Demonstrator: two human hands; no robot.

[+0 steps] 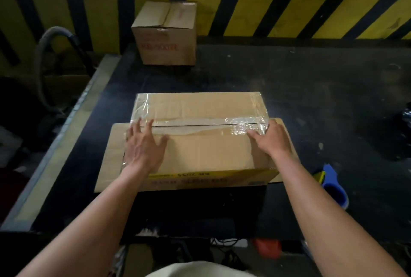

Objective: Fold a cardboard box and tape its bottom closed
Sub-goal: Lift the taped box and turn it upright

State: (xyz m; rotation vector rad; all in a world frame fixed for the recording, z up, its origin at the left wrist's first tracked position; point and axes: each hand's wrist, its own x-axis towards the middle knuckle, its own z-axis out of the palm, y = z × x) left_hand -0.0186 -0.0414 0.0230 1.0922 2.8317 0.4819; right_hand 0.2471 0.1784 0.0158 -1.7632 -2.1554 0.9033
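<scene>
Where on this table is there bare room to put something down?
Widest: the table right of the box, up to the bag. Also the strip between the box and the far box. Left of the box, only a narrow band to the edge. Crowded: near right, by the blue tool and bag.

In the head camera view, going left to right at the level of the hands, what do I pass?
Grey curved hose → left hand → right hand → blue plastic tape dispenser → crumpled black plastic bag. Both hands rest on the brown cardboard box, which spans them.
</scene>
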